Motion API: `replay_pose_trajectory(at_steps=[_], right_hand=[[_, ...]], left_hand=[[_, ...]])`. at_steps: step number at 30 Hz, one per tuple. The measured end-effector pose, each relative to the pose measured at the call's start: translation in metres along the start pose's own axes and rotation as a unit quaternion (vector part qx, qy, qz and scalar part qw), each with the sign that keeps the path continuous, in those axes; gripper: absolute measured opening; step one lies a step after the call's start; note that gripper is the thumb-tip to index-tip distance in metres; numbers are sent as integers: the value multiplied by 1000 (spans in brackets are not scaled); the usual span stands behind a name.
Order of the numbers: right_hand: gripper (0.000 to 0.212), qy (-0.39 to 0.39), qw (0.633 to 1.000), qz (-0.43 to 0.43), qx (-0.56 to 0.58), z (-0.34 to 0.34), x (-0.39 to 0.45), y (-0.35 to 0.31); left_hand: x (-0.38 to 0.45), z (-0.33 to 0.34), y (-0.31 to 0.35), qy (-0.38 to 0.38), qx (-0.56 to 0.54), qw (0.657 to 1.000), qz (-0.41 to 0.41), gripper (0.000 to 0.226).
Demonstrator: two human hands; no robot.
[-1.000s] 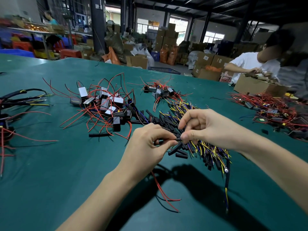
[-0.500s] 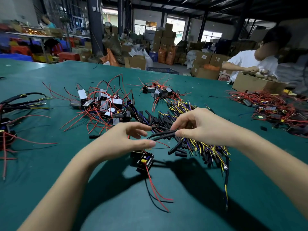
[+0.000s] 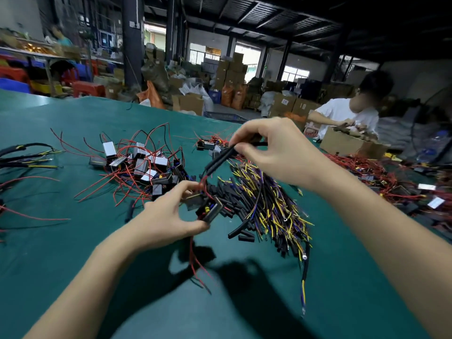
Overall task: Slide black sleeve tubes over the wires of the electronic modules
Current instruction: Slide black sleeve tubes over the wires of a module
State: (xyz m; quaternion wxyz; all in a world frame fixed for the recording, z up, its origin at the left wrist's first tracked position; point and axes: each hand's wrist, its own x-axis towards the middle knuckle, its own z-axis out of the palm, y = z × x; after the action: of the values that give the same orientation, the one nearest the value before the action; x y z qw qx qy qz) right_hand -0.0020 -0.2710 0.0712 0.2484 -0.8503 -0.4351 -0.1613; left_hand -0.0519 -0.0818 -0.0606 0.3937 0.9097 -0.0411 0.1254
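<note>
The green table [image 3: 73,241] fills the view, strewn with wiring; a heap of modules with red leads [image 3: 144,165] sits left of centre, and a big bundle of yellow and dark wires mixed with cut black tubes [image 3: 264,206] lies right of centre, just beyond the hands; a second worker in white [image 3: 342,116] is busy at a cardboard box [image 3: 352,145] on the far right. Now the action: the left hand [image 3: 168,216] is low and close, fingers curled round 1 module [image 3: 205,206], gripping it just above the cloth; red wires [image 3: 203,182] rise from it, and more red leads dangle below towards the table. The right hand [image 3: 274,148] is higher and further away, pinching black sleeve tubes [image 3: 220,157], what looks like 2 of them side by side; their long axis slants down and to the left, lower ends aimed at the wires above the module. The tube mouths sit near the wire ends, the right hand being the one that carries them; whether a wire is already inside is too blurred to call. The job looks to be lining axis with wire, then pushing down along that slant towards the left hand.
</note>
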Motion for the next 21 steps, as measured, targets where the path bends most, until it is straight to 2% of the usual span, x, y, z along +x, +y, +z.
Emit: replay_pose_trajectory(at_steps=[3, 7, 9, 11, 13, 15, 16, 18, 21], right_hand=[[11, 20, 1000, -20, -14, -16, 13, -9], [9, 25, 999, -25, 4, -23, 30, -13], [9, 21, 999, -24, 34, -16, 40, -16], [8, 14, 998, -23, 64, -4, 50, -24], [8, 6, 994, -34, 100, 9, 61, -39], [9, -11, 992, -63, 113, 20, 73, -61], [9, -23, 990, -85, 109, 24, 79, -73], [11, -46, 985, -128, 107, 31, 89, -100], [10, -54, 973, -167, 150, 36, 102, -131]], left_hand=[[-2, -21, 6, 85, -58, 993, 56, 38], [-20, -61, 11, 109, -171, 975, 88, 22], [-33, -86, 9, 116, -224, 965, 75, 26], [-47, -113, 6, 125, -227, 964, 54, 30], [-61, -138, -4, 103, -171, 979, 31, 36], [-76, -154, -15, 48, -80, 996, -16, 51], [-82, -157, -19, 30, -68, 996, -41, 57], [-92, -155, -25, 18, -103, 992, -65, 62], [-99, -140, -29, 18, -159, 987, -28, 42]])
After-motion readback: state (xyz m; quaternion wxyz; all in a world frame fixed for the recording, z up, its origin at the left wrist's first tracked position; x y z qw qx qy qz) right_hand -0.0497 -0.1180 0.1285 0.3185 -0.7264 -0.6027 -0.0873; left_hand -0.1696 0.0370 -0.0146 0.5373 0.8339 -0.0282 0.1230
